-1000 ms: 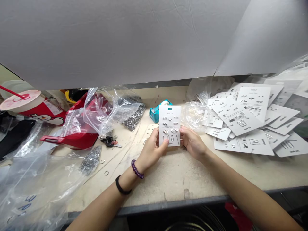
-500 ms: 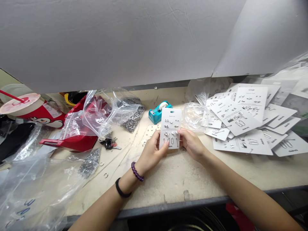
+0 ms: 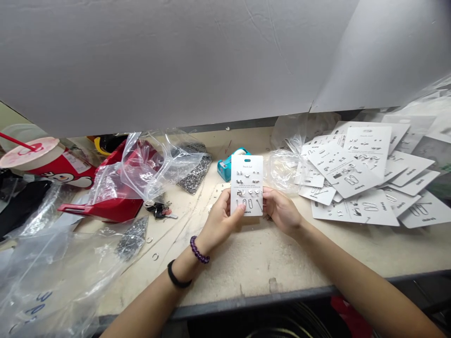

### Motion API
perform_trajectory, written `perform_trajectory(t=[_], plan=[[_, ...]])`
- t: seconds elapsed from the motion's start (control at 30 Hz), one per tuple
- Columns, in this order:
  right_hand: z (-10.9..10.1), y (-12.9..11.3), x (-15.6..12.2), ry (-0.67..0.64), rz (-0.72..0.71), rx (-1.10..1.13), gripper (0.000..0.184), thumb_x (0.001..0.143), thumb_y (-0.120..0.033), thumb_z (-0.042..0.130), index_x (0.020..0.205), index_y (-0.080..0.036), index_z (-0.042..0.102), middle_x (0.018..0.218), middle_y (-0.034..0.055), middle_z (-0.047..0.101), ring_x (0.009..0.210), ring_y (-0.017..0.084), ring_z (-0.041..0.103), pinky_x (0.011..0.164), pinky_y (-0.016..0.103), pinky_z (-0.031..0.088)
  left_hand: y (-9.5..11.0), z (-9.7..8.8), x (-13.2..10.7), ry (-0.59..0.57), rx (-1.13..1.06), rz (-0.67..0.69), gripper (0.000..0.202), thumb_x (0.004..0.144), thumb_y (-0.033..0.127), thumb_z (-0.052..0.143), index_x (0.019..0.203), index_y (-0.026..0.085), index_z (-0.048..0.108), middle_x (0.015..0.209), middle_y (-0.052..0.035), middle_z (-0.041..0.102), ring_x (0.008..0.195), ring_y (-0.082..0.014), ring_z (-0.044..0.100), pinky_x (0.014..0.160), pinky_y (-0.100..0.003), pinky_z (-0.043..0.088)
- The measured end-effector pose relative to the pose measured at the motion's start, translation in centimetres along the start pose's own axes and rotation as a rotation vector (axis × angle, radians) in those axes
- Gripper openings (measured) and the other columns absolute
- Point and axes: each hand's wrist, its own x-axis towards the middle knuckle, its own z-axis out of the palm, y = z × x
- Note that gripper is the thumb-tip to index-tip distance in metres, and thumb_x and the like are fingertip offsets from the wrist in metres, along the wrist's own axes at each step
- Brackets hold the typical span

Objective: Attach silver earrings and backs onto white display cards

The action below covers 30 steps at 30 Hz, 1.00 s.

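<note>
Right now my left hand [image 3: 220, 220] and my right hand [image 3: 282, 211] both pinch the white earring card [image 3: 247, 180]. My fingers [image 3: 239, 212] are closed on its lower side edges, so it stands upright facing me, just above the counter [image 3: 253, 263] at the middle of my view. From the card, a teal tape dispenser [image 3: 225, 169] sits close behind at 11 o'clock, a loose pile of similar cards [image 3: 366, 188] spreads at 3 o'clock, and a red scoop [image 3: 105, 209] under a clear plastic bag [image 3: 158, 164] lies at 9 o'clock.
</note>
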Motion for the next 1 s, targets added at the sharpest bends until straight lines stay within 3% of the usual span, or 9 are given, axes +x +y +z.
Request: perform_trajectory(t=[0.2,0.4,0.7,0.83,1.0], plan=[[-0.04,0.26,0.09,0.031,0.004,0.005,0.026,0.078,-0.033,0.045,0.089,-0.018,0.062,0.081,0.0037,0.065,0.072,0.018,0.055,0.066,0.03,0.041,0.07,0.02,-0.02,-0.005,0.001,-0.003,0.037,0.078,0.027,0.056,0.11,0.013,0.043,0.113,-0.0106,0.055,0.102,-0.0206,0.054,0.087,-0.034,0.044],[0.08,0.08,0.1,0.019,0.035,0.048,0.024,0.071,-0.03,0.048,0.084,-0.018,0.063,0.078,0.0028,0.065,0.066,0.016,0.053,0.057,0.026,0.04,-0.13,0.07,-0.06,-0.016,-0.006,0.003,0.037,0.078,0.027,0.056,0.11,0.014,0.043,0.112,-0.0108,0.055,0.102,-0.0211,0.054,0.087,-0.035,0.044],[0.11,0.19,-0.03,0.061,0.036,0.011,0.022,0.078,-0.033,0.052,0.09,-0.019,0.063,0.082,0.0037,0.066,0.074,0.018,0.058,0.064,0.029,0.043,-0.05,0.04,-0.08,-0.026,0.017,0.022,0.035,0.079,0.026,0.055,0.109,0.015,0.044,0.111,-0.0096,0.056,0.101,-0.0203,0.054,0.087,-0.034,0.044],[0.1,0.27,0.03,0.034,-0.004,0.042,0.032,0.083,-0.042,0.044,0.097,-0.02,0.062,0.088,0.0043,0.066,0.078,0.019,0.059,0.065,0.03,0.044,-0.25,0.04,-0.11,-0.037,0.013,0.03,0.034,0.079,0.026,0.055,0.109,0.015,0.044,0.111,-0.0098,0.056,0.101,-0.0203,0.053,0.087,-0.034,0.044],[0.19,0.15,-0.15,0.004,-0.02,-0.026,0.026,0.073,-0.03,0.058,0.096,-0.019,0.062,0.088,0.0039,0.067,0.077,0.019,0.06,0.064,0.029,0.045,-0.15,0.07,-0.12,-0.033,0.007,0.029,0.033,0.079,0.026,0.055,0.108,0.015,0.044,0.11,-0.0092,0.056,0.1,-0.02,0.054,0.085,-0.033,0.045]])
